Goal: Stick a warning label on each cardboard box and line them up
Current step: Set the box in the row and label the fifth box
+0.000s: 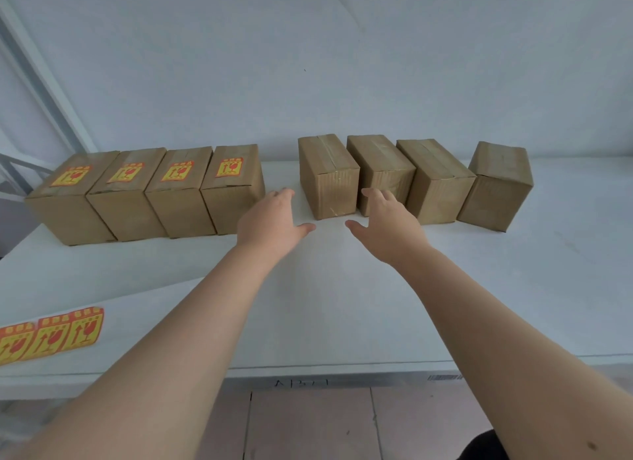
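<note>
Labels (51, 334) sit handy at the tabletop's (325, 305) front-left edge, and four labelled boxes (137, 189) are lined up back-left. My left hand (274, 219), spread wide and empty, is beside the next bare box (327, 178). My right hand (387, 223) is the same on the other side, ready to grab it, I reckon.

Clear lane between the labelled boxes (147, 192), packed side by side on the left, and the first plain box (329, 178), and the left hand (274, 219) reaches into that gap. The right hand (387, 223) fronts the close-set plain boxes (435, 182), barely a slit between them. Wide open surface (325, 305) up front; the label strip (51, 336) lies near its left edge.
</note>
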